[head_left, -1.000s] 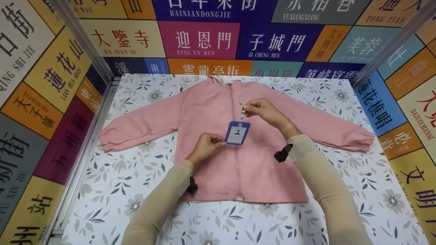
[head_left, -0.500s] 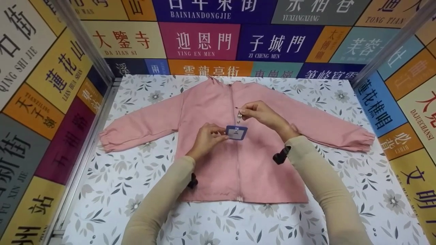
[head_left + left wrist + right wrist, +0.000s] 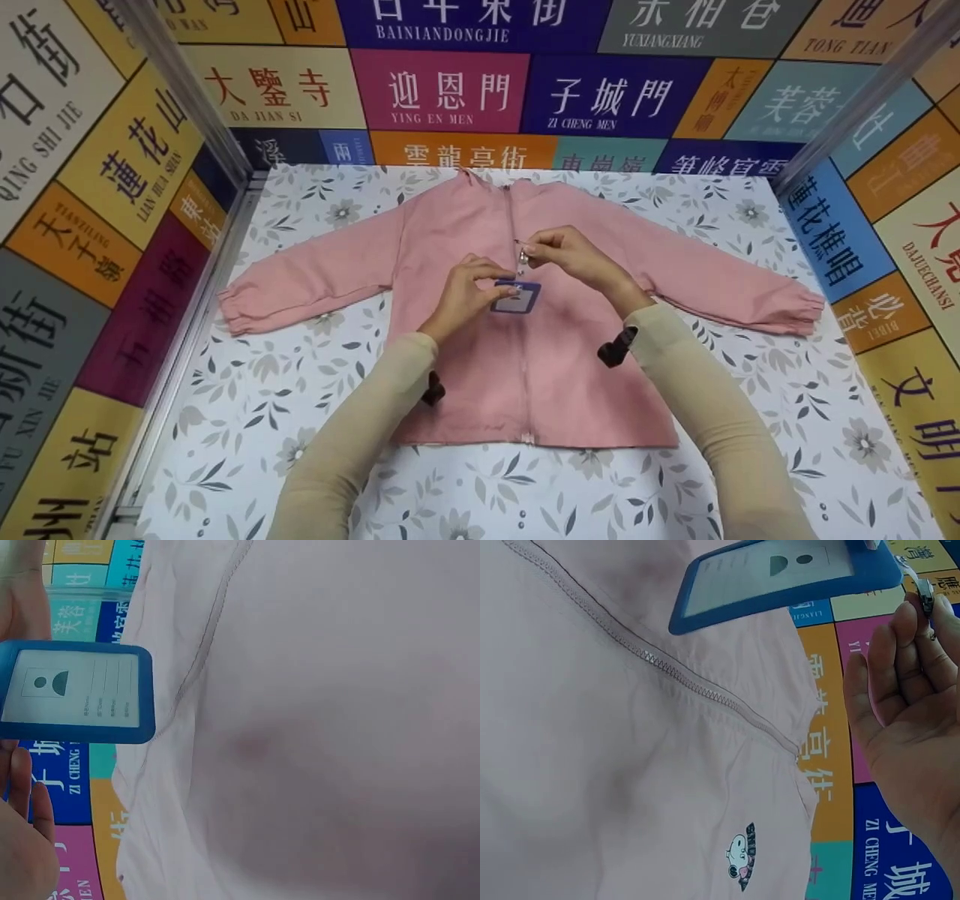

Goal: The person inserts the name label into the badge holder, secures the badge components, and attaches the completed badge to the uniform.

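A blue-framed ID badge (image 3: pixel 517 304) hangs over the front of a pink zip jacket (image 3: pixel 457 360). My left hand (image 3: pixel 466 292) pinches the badge's top edge, the thumb overlapping its face in the head view. Just above it, my right hand (image 3: pixel 570 253) pinches the badge's small metal clip (image 3: pixel 523 257) between thumb and index finger. The clip (image 3: pixel 926 596) shows more closely in the right wrist view, its strap leading to the badge (image 3: pixel 780 581). In the left wrist view the badge (image 3: pixel 75 690) faces the camera, showing a portrait symbol and printed lines.
The jacket lies front up with its sleeves (image 3: pixel 322 281) spread on a leaf-patterned white table (image 3: pixel 247 450). Its zipper (image 3: pixel 675 671) is closed, and a small cartoon patch (image 3: pixel 740 859) shows on the chest. Colourful sign-covered panels (image 3: pixel 442 86) surround the table on three sides.
The badge has tipped flatter. My left hand has moved up from its lower left corner to its top edge, and my right hand has lowered slightly leftward with the clip.
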{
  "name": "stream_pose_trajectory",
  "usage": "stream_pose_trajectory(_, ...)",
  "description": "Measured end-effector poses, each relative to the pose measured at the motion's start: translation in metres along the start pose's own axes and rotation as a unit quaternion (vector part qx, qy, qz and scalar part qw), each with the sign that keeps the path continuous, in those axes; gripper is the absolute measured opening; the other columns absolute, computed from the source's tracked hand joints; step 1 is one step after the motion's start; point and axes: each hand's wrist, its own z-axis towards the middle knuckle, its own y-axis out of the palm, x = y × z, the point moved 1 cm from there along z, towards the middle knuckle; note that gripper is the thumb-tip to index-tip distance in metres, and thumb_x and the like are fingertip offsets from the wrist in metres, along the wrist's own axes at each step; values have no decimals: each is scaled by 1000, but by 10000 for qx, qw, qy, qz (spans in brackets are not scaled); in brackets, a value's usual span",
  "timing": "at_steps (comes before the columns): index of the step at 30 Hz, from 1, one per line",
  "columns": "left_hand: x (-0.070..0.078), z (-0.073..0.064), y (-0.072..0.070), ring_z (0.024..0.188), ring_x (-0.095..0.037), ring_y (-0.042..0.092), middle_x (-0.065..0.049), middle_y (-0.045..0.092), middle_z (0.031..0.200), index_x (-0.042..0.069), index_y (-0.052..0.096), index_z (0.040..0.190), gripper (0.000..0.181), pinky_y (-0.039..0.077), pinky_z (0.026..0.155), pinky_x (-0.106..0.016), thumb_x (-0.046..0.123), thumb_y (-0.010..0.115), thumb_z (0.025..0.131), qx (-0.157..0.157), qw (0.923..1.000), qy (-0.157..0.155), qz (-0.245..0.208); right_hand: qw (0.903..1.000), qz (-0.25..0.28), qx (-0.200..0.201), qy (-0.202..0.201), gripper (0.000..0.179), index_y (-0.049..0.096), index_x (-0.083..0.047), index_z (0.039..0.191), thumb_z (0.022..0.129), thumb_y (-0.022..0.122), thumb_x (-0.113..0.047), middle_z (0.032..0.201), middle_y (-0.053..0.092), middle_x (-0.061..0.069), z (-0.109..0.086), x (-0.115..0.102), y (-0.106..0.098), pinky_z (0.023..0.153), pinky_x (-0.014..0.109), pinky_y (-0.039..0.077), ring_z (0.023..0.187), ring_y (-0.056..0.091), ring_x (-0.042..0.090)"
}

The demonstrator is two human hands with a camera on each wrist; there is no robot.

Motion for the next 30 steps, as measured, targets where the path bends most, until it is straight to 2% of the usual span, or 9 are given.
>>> stream_pose_trajectory(4, 0, 1, 2, 86, -16, 57, -4, 76, 91, 12, 80, 98, 23, 47, 83, -33, 25, 82, 79, 69, 9995, -132, -264, 9999, 30, 45, -138, 24, 71, 6, 101, 100, 57, -13, 85, 69, -6, 4, 10, 0, 88, 25, 55, 85, 65, 12)
stream_pose_trajectory(8, 1, 2, 5, 86, -14, 59, -4, 76, 92, 13, 80, 96, 18, 45, 84, -30, 23, 80, 82, 74, 9981, -304, -534, 9995, 44, 77, -317, 24, 70, 7, 100, 100, 57, -13, 85, 69, -5, 9, 24, 0, 87, 25, 55, 85, 65, 14)
stream_pose_trajectory(12, 3, 3, 8, 86, -12, 61, -8, 76, 92, 11, 80, 95, 13, 48, 87, -37, 18, 78, 84, 75, 9953, -511, -817, 9990, 37, 92, -428, 25, 70, 8, 102, 99, 58, -14, 86, 69, -6, 10, 25, 2, 86, 25, 56, 86, 66, 11)
stream_pose_trajectory(15, 11, 2, 6, 86, -10, 62, -13, 75, 94, 6, 79, 96, 14, 51, 87, -40, 14, 76, 86, 46, 9929, -666, -981, 9988, -87, 101, -479, 25, 72, 4, 103, 99, 60, -17, 88, 70, -8, 9, 24, 3, 86, 25, 56, 87, 68, 9)
stream_pose_trajectory(18, 25, 0, 0, 83, -5, 60, -17, 74, 93, 0, 78, 96, 14, 52, 84, -33, 10, 75, 87, -37, 9898, -819, -1168, 9982, -257, 117, -525, 25, 73, 2, 103, 98, 61, -20, 89, 71, -8, 8, 23, 5, 86, 26, 56, 88, 68, 9)
stream_pose_trajectory(22, 35, -1, -7, 80, -4, 60, -12, 74, 86, -5, 76, 93, 14, 51, 80, -27, 7, 74, 86, -100, 9830, -968, -1555, 9981, -290, 194, -513, 24, 74, 0, 102, 98, 62, -21, 89, 72, -7, 8, 22, 8, 84, 26, 56, 87, 69, 10)
stream_pose_trajectory(25, 34, -1, -8, 78, -6, 61, -2, 73, 80, -7, 75, 90, 13, 51, 78, -28, 5, 73, 85, -64, 9778, -1112, -1772, 9982, -190, 242, -511, 23, 73, 0, 102, 97, 62, -19, 89, 72, -6, 9, 20, 11, 83, 25, 56, 86, 68, 9)
stream_pose_trajectory(26, 29, -1, -6, 77, -6, 61, 1, 72, 79, -6, 75, 88, 12, 51, 77, -26, 5, 73, 84, -43, 9774, -1130, -1789, 9981, -178, 253, -524, 22, 73, 0, 102, 97, 62, -18, 89, 72, -7, 9, 20, 11, 83, 25, 56, 85, 68, 9)
stream_pose_trajectory(30, 27, 0, -6, 73, -5, 58, 8, 66, 73, -9, 73, 86, 10, 48, 71, -21, 2, 70, 84, 3, 9753, -1189, -1864, 9975, -231, 330, -580, 23, 74, 1, 101, 97, 63, -19, 90, 72, 0, 9, 19, 15, 81, 24, 56, 84, 67, 9)
